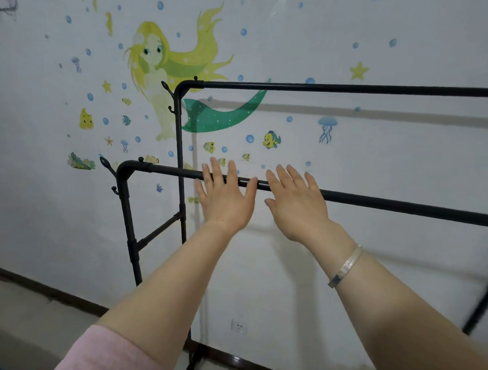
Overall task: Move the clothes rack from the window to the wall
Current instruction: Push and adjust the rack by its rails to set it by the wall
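Note:
A black metal clothes rack (376, 203) with two horizontal bars stands close in front of a white wall (388, 157) covered in mermaid and sea stickers. The higher bar is on the wall side and the lower bar is nearer to me. My left hand (224, 195) and my right hand (296, 202) are both spread flat, fingers apart, in front of the lower bar near its left end. Neither hand is curled around the bar. I cannot tell whether the palms touch it.
A dark skirting board (61, 292) runs along the foot of the wall. A wall socket (239, 327) sits low behind the rack. The rack's left uprights carry small hooks (106, 163). A blurred black leg of the rack (485, 303) shows at the right edge.

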A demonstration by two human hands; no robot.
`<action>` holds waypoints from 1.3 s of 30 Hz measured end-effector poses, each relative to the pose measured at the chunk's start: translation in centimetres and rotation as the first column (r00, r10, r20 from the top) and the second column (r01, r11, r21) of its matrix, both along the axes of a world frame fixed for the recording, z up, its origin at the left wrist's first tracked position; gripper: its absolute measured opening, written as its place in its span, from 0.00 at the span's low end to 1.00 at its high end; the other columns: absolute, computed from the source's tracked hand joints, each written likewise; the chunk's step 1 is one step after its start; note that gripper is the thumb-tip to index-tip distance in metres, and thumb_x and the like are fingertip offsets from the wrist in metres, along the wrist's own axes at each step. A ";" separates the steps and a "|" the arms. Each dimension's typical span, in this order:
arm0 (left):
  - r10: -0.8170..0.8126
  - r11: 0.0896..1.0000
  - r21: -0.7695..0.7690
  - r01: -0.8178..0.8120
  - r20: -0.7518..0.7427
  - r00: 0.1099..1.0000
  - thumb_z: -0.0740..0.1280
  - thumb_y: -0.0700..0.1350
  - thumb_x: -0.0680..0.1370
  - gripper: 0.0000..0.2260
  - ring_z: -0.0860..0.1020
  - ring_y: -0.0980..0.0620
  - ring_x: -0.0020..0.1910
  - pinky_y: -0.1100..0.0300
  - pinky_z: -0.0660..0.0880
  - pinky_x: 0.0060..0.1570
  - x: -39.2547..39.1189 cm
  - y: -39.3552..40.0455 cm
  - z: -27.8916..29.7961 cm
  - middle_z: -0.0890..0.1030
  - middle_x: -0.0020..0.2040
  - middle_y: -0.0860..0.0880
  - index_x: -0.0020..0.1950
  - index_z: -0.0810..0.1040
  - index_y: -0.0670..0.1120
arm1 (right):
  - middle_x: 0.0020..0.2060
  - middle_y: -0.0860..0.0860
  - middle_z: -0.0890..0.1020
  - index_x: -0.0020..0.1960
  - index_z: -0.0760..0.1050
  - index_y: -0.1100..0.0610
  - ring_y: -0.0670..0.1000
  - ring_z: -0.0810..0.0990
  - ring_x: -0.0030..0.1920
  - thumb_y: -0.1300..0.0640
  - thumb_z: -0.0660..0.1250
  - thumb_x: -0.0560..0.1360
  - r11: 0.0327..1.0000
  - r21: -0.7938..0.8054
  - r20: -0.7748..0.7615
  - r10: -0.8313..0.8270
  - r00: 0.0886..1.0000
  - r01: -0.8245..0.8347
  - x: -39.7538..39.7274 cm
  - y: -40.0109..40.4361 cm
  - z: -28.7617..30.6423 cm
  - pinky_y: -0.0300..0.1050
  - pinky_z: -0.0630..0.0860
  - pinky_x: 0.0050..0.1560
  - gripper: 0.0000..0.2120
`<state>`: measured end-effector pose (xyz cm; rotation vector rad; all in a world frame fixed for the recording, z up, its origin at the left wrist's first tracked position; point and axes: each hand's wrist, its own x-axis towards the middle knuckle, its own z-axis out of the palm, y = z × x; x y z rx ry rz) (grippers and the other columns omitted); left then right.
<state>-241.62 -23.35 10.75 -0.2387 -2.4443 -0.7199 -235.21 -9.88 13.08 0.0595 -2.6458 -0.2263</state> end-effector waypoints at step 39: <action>-0.409 0.904 -0.222 0.366 -0.194 0.892 0.56 0.70 0.74 0.23 0.75 0.52 0.32 0.55 0.60 0.45 8.2 25.6 3.1 0.77 0.29 0.55 0.38 0.78 0.53 | 0.39 0.45 0.76 0.45 0.78 0.46 0.51 0.72 0.48 0.47 0.65 0.77 0.923 -0.379 -0.217 -0.157 0.964 0.065 15.4 33.5 1.6 0.49 0.58 0.58 0.05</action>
